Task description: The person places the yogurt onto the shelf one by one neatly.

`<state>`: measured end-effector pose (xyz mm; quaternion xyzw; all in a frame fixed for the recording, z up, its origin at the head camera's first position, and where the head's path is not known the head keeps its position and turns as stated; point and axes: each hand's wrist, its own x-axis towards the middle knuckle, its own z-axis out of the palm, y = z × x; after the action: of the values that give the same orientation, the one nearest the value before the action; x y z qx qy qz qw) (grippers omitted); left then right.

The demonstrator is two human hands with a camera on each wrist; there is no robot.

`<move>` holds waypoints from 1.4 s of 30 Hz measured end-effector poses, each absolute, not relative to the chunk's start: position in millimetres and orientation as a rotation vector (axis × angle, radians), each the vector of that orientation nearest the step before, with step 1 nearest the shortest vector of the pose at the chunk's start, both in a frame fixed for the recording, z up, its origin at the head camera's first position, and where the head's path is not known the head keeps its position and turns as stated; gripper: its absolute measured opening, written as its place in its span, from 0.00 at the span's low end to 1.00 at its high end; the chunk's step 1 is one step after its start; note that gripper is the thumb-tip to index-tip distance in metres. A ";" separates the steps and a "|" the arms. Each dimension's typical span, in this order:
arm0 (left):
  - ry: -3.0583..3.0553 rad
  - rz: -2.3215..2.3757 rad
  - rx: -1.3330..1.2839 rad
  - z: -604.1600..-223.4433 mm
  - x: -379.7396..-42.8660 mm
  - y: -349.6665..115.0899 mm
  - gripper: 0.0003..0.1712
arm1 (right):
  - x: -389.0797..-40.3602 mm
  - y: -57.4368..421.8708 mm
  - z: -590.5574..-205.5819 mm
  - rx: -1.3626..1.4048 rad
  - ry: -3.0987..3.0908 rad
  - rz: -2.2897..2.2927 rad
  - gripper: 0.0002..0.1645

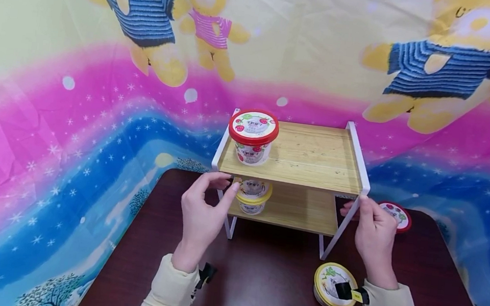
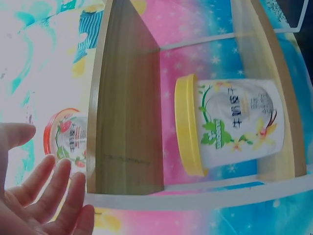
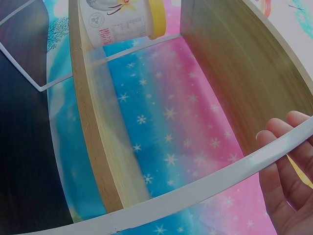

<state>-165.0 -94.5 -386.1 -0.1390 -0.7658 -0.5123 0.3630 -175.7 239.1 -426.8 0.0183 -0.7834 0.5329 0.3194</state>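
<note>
A two-tier wooden shelf (image 1: 311,152) with a white metal frame stands on the table. My right hand (image 1: 375,227) grips its right front leg near the top corner, fingers (image 3: 274,139) behind the white bar. At the left front corner, my left hand (image 1: 204,208) is held with fingers apart and nothing between them; its fingers (image 2: 63,181) look just off the frame. On the top board, toward the left, sits a red-lidded tub (image 1: 253,136). Below it, a yellow-lidded tub (image 2: 234,125) stands upright on the lower board, partly hidden in the head view.
Another yellow-lidded tub (image 1: 330,279) stands on the dark table (image 1: 260,272) in front of the shelf, beside my right wrist. Behind my right hand is a red-lidded tub (image 1: 398,216), partly covered. A printed bear cloth (image 1: 308,46) hangs close behind.
</note>
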 end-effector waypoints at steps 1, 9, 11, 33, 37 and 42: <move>-1.950 -1.318 -0.354 -385.2 -165.5 -96.0 0.15 | -175.5 239.1 -426.8 0.047 -2.061 1.399 0.22; -1.805 -1.297 -0.315 -379.4 -170.6 -107.5 0.15 | -174.3 239.3 -426.0 0.047 -2.068 1.401 0.22; -1.791 -1.282 -0.304 -378.5 -171.9 -109.2 0.16 | -174.0 239.4 -426.0 0.050 -2.067 1.400 0.22; -1.995 -1.367 -0.210 -390.9 -204.6 -118.0 0.28 | -173.7 239.1 -426.1 0.048 -2.068 1.395 0.21; -1.992 -1.385 -0.206 -391.5 -211.5 -117.0 0.27 | -173.4 238.8 -425.8 0.046 -2.069 1.395 0.21; -2.001 -1.398 -0.194 -389.9 -216.7 -115.0 0.26 | -173.5 238.4 -425.4 0.044 -2.071 1.392 0.22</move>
<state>-216.7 -115.0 -389.9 -0.0746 -0.7686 -0.5371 0.3395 -173.5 238.4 -425.4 0.0166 -0.7869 0.5289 0.3175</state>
